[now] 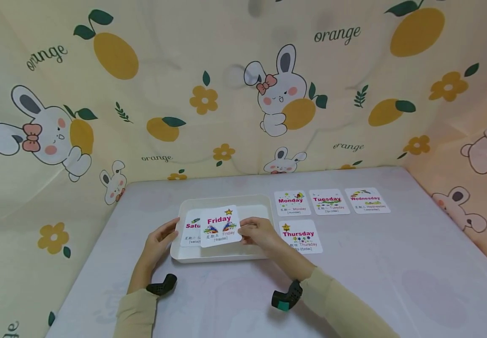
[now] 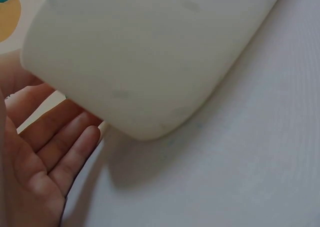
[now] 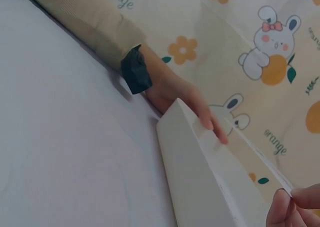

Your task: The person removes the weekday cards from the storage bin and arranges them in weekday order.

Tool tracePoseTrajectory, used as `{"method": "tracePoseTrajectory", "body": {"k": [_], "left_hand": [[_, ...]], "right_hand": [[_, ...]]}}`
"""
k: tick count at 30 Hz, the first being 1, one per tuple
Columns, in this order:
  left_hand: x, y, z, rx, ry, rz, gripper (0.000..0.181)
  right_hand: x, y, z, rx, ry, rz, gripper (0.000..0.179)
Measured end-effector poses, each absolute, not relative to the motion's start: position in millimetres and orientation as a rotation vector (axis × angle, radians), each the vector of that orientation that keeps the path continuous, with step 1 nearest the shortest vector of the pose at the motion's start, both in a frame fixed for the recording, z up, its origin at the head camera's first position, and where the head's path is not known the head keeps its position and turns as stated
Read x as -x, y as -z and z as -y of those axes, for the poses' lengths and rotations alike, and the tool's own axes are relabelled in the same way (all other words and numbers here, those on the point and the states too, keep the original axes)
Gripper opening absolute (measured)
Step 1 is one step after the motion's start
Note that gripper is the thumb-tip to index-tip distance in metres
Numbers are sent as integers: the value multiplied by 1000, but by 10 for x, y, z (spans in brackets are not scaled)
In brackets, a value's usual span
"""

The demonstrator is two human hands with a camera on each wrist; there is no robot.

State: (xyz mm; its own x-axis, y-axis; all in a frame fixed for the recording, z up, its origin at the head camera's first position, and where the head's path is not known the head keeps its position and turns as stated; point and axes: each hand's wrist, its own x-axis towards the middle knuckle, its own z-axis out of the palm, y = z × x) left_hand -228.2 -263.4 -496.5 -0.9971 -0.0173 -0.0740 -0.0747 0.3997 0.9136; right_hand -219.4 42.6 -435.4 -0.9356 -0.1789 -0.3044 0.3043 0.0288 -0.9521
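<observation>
My right hand point(image 1: 260, 232) pinches a white card printed "Friday" point(image 1: 220, 225) by its right edge, over the white tray point(image 1: 235, 257). Partly hidden behind it is a second card, starting with "Satu" point(image 1: 189, 230), inside the tray. In the right wrist view the Friday card shows nearly edge-on, held between thumb and fingers point(image 3: 280, 207). My left hand point(image 1: 156, 241) rests at the tray's left end, its fingertips lying over the rim. Seen from the left wrist, the lower fingers point(image 2: 65, 147) are loosely extended beside the tray's outer wall.
Right of the tray lie the Monday point(image 1: 292, 203), Tuesday point(image 1: 329, 202) and Wednesday point(image 1: 367, 201) cards in a row. Below Monday sits the Thursday card point(image 1: 302, 237), close by my right forearm. A patterned cloth point(image 1: 226, 94) stands behind the pale table point(image 1: 226, 300).
</observation>
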Motion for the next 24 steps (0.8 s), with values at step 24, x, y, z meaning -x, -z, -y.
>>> {"method": "tracePoseTrajectory", "body": {"k": [24], "left_hand": [[2278, 4955, 2625, 107, -1694, -2569, 47]], "right_hand": [[2145, 4241, -899, -141, 1935, -2036, 29]]}}
